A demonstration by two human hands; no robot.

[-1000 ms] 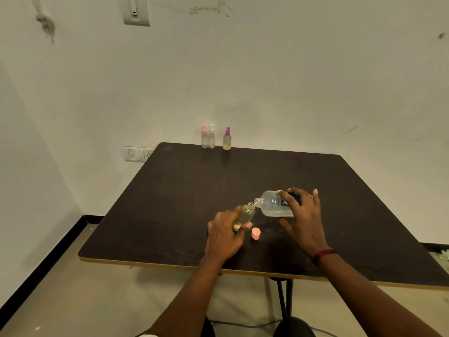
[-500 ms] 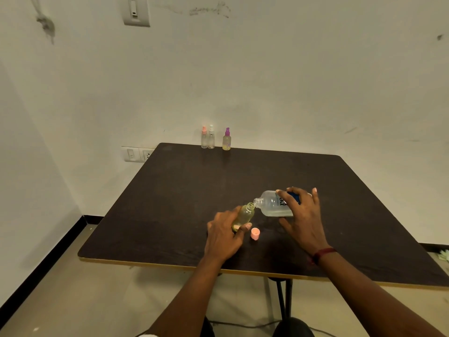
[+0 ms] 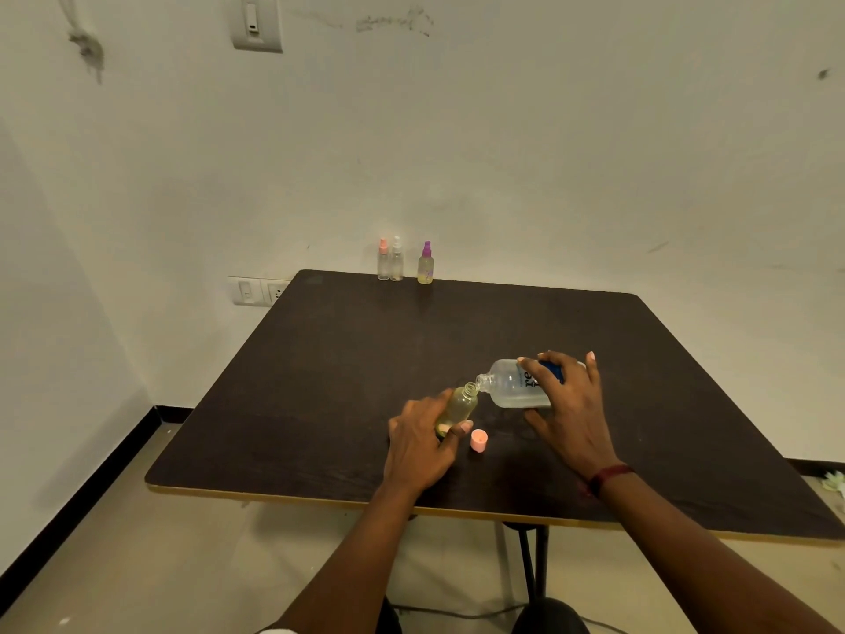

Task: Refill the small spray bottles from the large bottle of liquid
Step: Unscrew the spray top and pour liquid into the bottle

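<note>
The right hand point(image 3: 567, 404) grips the tipped large bottle point(image 3: 512, 388), its mouth at the small bottle point(image 3: 457, 407) held by the left hand point(image 3: 418, 446); a pink cap point(image 3: 478, 440) lies between them.

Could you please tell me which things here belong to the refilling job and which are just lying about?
Job: large bottle, tilted in the right hand; small open bottle, held by the left hand; pink cap beside it; three spray bottles at the far edge of the table.
Lying about: wall switch; socket panel.
</note>
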